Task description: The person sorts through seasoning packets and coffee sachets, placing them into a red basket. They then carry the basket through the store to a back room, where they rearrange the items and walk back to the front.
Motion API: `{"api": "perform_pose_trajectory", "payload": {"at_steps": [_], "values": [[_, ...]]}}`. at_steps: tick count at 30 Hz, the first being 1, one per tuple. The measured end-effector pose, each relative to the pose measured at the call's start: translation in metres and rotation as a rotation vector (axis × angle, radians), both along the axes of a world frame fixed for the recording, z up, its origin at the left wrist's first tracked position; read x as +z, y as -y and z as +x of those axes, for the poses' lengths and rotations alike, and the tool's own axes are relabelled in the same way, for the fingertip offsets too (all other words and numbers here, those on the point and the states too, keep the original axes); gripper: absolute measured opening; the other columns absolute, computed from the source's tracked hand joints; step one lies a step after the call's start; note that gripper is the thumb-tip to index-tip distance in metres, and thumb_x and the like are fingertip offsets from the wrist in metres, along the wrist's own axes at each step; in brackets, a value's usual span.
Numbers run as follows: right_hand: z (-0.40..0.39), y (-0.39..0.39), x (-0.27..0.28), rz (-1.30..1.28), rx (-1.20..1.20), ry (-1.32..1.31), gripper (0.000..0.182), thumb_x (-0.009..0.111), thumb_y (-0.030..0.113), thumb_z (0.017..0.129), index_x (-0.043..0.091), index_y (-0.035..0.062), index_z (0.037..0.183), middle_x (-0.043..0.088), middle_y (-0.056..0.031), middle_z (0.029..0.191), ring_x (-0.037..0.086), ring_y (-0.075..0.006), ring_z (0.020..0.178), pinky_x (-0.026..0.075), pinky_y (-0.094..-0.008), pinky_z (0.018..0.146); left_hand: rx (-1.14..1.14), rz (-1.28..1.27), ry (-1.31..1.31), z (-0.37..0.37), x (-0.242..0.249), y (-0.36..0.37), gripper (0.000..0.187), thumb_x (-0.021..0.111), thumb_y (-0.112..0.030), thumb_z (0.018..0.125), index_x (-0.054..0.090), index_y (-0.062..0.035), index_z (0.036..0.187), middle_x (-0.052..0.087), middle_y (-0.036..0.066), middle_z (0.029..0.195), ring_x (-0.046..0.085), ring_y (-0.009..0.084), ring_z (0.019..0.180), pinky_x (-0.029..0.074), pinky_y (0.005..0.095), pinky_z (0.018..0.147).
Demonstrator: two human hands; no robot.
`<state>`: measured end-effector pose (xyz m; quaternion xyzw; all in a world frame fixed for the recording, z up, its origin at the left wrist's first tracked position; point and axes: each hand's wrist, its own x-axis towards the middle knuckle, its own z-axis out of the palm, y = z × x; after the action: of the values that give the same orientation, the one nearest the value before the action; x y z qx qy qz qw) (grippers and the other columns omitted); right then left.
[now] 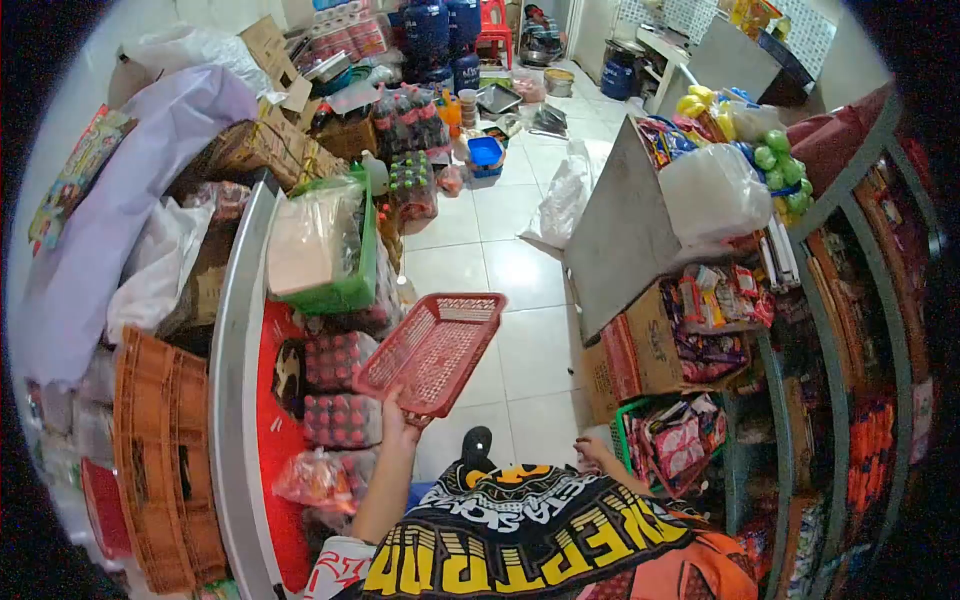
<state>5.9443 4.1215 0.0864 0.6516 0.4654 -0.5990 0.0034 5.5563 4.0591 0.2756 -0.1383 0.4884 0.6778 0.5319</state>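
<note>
In our left hand we hold a shallow, rectangular red plastic basket with perforated walls, our fingers clamped on its near end, and it hangs tilted above the white tiled floor with nothing in it that we can see. Our right hand is low on the other side, near a green plastic basket filled with pink and red packets; its fingers are bent, but we cannot tell whether they are closed on the small pale thing beside them. Left of the red basket we have shrink-wrapped packs of dark bottles with pink caps, and beyond them a green plastic crate bearing pale sheets in clear plastic. To our right, an open brown cardboard box stands by the green basket, and a grey flat panel leans upright behind it.
</note>
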Motion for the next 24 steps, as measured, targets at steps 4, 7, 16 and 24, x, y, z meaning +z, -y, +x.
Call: {"api": "perform_pose_trajectory", "payload": {"at_steps": [4, 7, 16, 24], "values": [[0.008, -0.043, -0.037, 0.21, 0.321, -0.039, 0.04, 0.06, 0.023, 0.068, 0.052, 0.011, 0.105, 0.056, -0.0083, 0.08, 0.054, -0.0174, 0.059, 0.047, -0.0364, 0.052, -0.097, 0.202, 0.051, -0.023, 0.01, -0.079, 0.042, 0.046, -0.02, 0.076, 0.038, -0.0022, 0.112, 0.049, 0.014, 0.107, 0.052, 0.0287, 0.092, 0.045, 0.0426, 0.075], [-0.017, -0.082, -0.034, 0.115, 0.179, -0.049, 0.038, 0.06, 0.02, 0.069, 0.052, 0.0116, 0.105, 0.057, -0.0054, 0.084, 0.054, -0.0183, 0.068, 0.046, -0.0364, 0.056, -0.115, 0.261, 0.035, -0.029, 0.011, -0.13, 0.041, 0.046, -0.015, 0.076, 0.036, -0.0026, 0.114, 0.049, 0.014, 0.106, 0.051, 0.0289, 0.092, 0.044, 0.0433, 0.077], [-0.061, -0.264, 0.005, -0.121, 0.012, -0.034, 0.04, 0.057, 0.025, 0.073, 0.051, -0.0002, 0.104, 0.056, -0.0115, 0.098, 0.054, -0.0217, 0.089, 0.043, -0.0283, 0.076, -0.063, 0.176, 0.039, -0.058, 0.008, -0.283, 0.042, 0.047, -0.02, 0.076, 0.037, -0.0017, 0.113, 0.048, 0.015, 0.108, 0.05, 0.0303, 0.094, 0.042, 0.0469, 0.079], [-0.109, -0.455, 0.019, 0.014, -0.021, -0.037, 0.04, 0.059, 0.018, 0.07, 0.049, 0.0019, 0.106, 0.058, -0.011, 0.082, 0.054, -0.0187, 0.066, 0.045, -0.0309, 0.055, 0.148, 0.144, -0.002, -0.101, 0.024, -0.384, 0.04, 0.043, -0.022, 0.077, 0.037, -0.0055, 0.113, 0.049, 0.014, 0.107, 0.051, 0.0298, 0.092, 0.044, 0.0484, 0.074]]}}
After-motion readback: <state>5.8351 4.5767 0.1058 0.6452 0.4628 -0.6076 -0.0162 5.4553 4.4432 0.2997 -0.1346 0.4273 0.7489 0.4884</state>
